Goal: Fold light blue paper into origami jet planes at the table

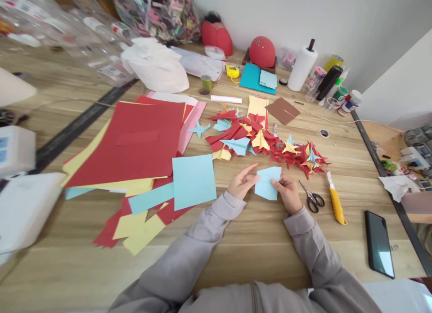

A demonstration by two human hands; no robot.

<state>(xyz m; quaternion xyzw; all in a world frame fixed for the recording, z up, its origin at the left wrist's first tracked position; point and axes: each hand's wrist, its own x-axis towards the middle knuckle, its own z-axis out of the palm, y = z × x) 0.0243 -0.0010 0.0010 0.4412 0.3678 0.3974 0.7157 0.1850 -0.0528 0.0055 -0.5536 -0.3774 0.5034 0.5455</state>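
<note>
The small blue paper (267,183), right of centre in the frame, lies nearly flat, its slightly longer axis running top to bottom of the frame. The right hand (286,192) clamps its right edge, thumb on top. The left hand (241,182), fingers partly spread, meets its left edge.

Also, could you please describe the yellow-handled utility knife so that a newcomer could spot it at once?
On the wooden table, find the black smartphone at the right. The yellow-handled utility knife lies just left of it, its pale blade pointing towards the back. Its single straight handle sets it apart from the black-handled metal scissors on its other side, which have two finger loops.
</note>
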